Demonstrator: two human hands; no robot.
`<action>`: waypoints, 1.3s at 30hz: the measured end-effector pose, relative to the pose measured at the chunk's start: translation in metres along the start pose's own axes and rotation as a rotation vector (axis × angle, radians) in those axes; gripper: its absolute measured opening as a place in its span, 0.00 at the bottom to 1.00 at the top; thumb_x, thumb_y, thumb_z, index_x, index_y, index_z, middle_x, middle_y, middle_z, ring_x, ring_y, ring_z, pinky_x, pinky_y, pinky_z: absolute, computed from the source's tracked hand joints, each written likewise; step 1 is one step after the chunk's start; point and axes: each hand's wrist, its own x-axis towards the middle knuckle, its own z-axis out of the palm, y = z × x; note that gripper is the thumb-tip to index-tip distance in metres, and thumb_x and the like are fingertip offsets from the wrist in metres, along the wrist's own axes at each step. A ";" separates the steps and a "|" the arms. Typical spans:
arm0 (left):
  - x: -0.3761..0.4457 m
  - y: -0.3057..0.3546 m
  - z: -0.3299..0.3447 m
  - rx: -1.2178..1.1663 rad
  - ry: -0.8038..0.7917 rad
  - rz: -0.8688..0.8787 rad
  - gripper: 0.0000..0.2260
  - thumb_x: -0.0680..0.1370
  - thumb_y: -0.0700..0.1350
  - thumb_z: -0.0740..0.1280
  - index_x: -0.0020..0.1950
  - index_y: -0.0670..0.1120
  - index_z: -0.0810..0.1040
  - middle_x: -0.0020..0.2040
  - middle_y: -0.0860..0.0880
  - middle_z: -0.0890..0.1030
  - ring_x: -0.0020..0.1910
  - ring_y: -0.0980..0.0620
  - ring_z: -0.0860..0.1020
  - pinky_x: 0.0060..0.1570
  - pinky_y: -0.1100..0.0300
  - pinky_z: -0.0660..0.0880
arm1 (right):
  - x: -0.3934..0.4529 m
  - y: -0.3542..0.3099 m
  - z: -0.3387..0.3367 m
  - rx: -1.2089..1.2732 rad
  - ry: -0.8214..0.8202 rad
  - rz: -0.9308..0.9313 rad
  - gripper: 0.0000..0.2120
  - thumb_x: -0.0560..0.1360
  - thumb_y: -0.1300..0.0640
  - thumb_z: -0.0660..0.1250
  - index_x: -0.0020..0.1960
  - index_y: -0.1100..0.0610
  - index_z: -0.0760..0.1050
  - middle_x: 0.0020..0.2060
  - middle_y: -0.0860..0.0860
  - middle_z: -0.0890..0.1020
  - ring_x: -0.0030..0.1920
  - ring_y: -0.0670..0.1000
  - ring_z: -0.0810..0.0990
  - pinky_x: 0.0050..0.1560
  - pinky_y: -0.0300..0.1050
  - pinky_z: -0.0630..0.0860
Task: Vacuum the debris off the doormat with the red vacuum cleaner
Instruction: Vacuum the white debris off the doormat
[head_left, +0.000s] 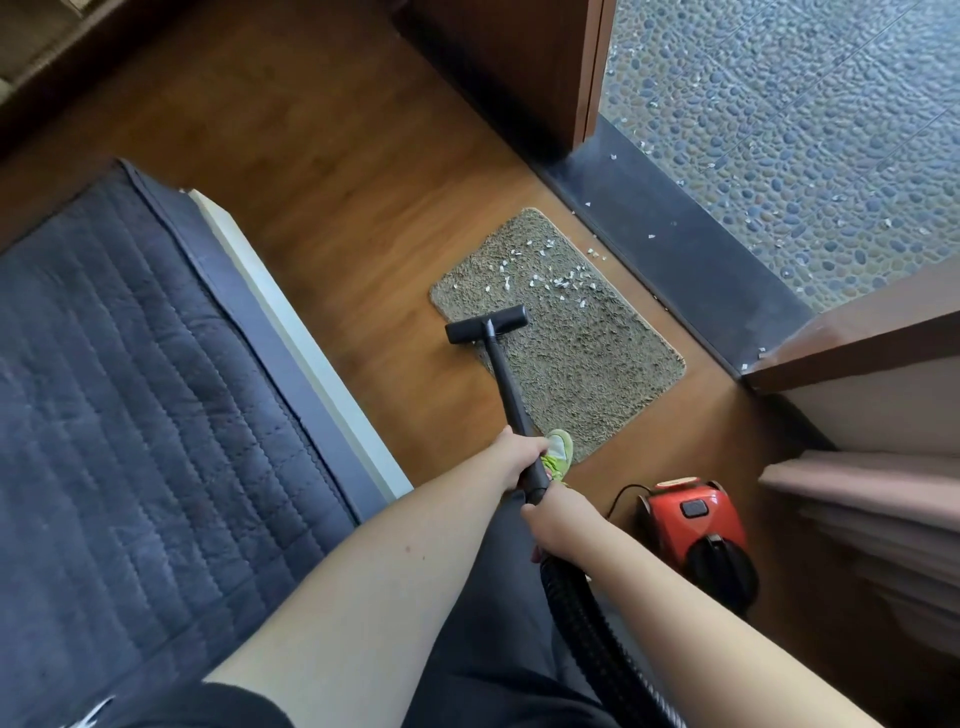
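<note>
The doormat (558, 332) lies on the wooden floor (322, 208), its far long edge just beside the dark door threshold (670, 254). White debris (540, 270) is scattered over the mat's far half, toward the threshold, and a few flecks lie on the threshold itself and on the pebbled ground (810, 135) beyond it. The black floor nozzle (487, 324) sits across the mat's left edge, partly on the pile and partly over the floor, just short of the nearest flecks. From it the black wand (511, 400) runs back over the mat's near corner to both hands. The left hand (517, 457) grips the wand with its fingers curled round it, and the right hand (558, 525) holds the tube just behind it, where the ribbed hose (587, 634) begins — both are closed tight on the tube. A green shoe (560, 456) rests on the mat's near corner, touching the wand's side. The red vacuum cleaner (693, 530) stands on the floor nearer the person than the mat and to its right — well apart from the debris. Left of the mat, across a strip of floor, is a bed (130, 389) under a dark quilted cover.
</note>
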 end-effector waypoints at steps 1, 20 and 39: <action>-0.002 0.004 -0.004 0.007 -0.010 0.030 0.37 0.74 0.41 0.67 0.78 0.47 0.52 0.60 0.37 0.79 0.47 0.43 0.81 0.50 0.51 0.82 | -0.001 -0.004 0.001 0.012 -0.001 0.023 0.17 0.80 0.56 0.58 0.65 0.63 0.71 0.55 0.59 0.81 0.53 0.57 0.83 0.37 0.41 0.76; 0.071 0.074 -0.074 -0.032 -0.129 0.022 0.39 0.76 0.39 0.66 0.80 0.54 0.47 0.60 0.36 0.76 0.33 0.44 0.80 0.37 0.52 0.81 | 0.063 -0.106 -0.012 0.105 0.051 0.169 0.20 0.77 0.54 0.60 0.67 0.61 0.64 0.59 0.60 0.78 0.53 0.61 0.83 0.56 0.54 0.79; 0.095 0.156 -0.064 -0.065 -0.112 0.046 0.34 0.79 0.38 0.64 0.80 0.49 0.50 0.57 0.37 0.74 0.30 0.47 0.76 0.24 0.60 0.77 | 0.108 -0.128 -0.078 -0.060 0.104 0.168 0.21 0.81 0.52 0.58 0.68 0.63 0.63 0.63 0.59 0.76 0.63 0.59 0.76 0.57 0.47 0.72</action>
